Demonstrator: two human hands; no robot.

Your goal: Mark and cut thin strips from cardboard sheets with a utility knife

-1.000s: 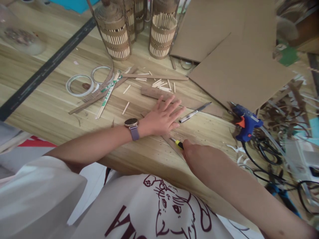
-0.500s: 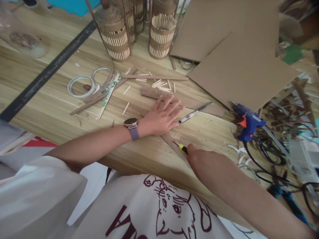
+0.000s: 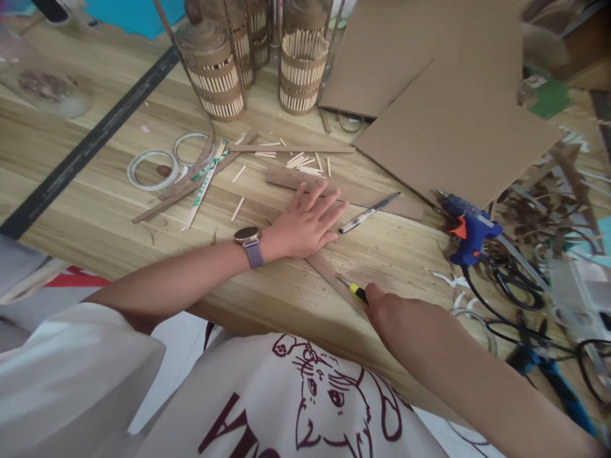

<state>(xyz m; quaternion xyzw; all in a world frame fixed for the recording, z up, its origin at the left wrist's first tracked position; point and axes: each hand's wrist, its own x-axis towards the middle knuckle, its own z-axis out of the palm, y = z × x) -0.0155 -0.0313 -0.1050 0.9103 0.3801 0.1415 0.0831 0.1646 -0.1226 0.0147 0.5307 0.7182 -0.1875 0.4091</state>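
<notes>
My left hand lies flat with fingers spread, pressing over one end of a narrow brown cardboard strip. In my right hand is a craft knife with a yellow and black handle, its thin blade touching or just over the strip. Part of the strip is hidden under both hands. Just beyond my left fingertips sits a wider cardboard piece, and a pen rests beside it, partly across its edge.
A blue glue gun lies at the right near cables and brown scraps. Large cardboard sheets cover the back right. Stick-and-cardboard lanterns stand at the back. Tape rings, short sticks and a dark ruler-like bar occupy the left and middle.
My right hand and the knife have moved slightly right and toward me along the strip. My left hand stays pressed in place. The whole view has shifted a little.
</notes>
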